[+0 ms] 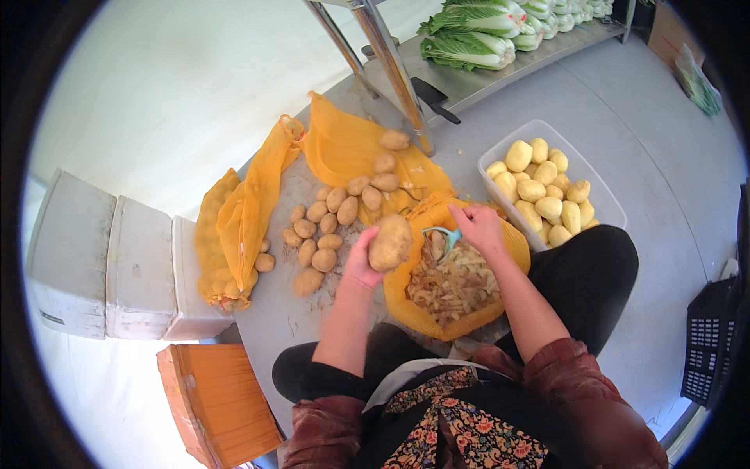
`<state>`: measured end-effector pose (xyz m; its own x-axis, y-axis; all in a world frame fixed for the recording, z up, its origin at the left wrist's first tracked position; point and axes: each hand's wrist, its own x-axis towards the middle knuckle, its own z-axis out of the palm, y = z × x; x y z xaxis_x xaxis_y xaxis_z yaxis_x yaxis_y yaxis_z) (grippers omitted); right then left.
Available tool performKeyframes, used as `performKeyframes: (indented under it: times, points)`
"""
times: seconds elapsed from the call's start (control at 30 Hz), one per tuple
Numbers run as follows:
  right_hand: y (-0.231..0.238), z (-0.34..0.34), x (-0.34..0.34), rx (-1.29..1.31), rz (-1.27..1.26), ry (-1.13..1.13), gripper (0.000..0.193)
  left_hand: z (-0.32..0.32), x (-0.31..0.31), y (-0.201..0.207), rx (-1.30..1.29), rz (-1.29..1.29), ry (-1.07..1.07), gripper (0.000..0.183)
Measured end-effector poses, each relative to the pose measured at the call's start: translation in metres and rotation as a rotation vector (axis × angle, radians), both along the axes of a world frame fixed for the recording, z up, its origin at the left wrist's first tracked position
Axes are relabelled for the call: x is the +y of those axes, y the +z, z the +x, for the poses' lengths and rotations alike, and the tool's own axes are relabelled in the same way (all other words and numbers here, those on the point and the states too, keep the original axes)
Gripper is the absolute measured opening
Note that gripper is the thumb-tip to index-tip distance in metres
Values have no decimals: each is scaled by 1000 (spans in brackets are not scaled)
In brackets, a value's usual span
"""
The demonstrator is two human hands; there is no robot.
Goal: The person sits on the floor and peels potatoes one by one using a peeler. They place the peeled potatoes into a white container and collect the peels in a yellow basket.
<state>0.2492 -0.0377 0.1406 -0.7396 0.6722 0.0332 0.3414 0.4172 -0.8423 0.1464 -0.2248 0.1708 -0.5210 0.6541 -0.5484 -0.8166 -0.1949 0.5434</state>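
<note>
An unpeeled brown potato (391, 243) rests in my left hand (362, 262), with the fingers closed round its near side. My right hand (478, 228) grips a light-blue peeler (448, 237), whose head points left toward the potato but stays apart from it. Below both hands, a yellow mesh sack (406, 301) with its top rolled down holds a heap of potato peelings (457, 285). To the left, several unpeeled potatoes (328, 223) lie loose. At the right, a clear plastic tub (500, 199) is filled with peeled yellow potatoes (548, 207).
A filled yellow mesh sack (223, 234) leans at the left near white boxes (141, 266). An orange box (223, 395) stands at lower left. A metal shelf (539, 62) bears Chinese cabbages (469, 47) and a dark cleaver (431, 95). A black crate (707, 336) sits far right.
</note>
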Motion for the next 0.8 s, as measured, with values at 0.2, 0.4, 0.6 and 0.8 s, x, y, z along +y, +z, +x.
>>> performKeyframes:
  times: [0.2, 0.4, 0.6, 0.8]
  points:
    - [3, 14, -5, 207, 107, -65, 39, 78, 6, -10, -247, 35, -23, 48]
    - [13, 19, -23, 128, 372, 124, 31, 94, 1, -6, -36, -64, -19, 46]
    - [17, 17, -30, -4, 57, 286, 30, 94, 1, -12, 167, -236, -137, 41]
    - [-7, 12, 13, -235, 8, 96, 29, 98, -9, -11, 336, 1, -328, 46]
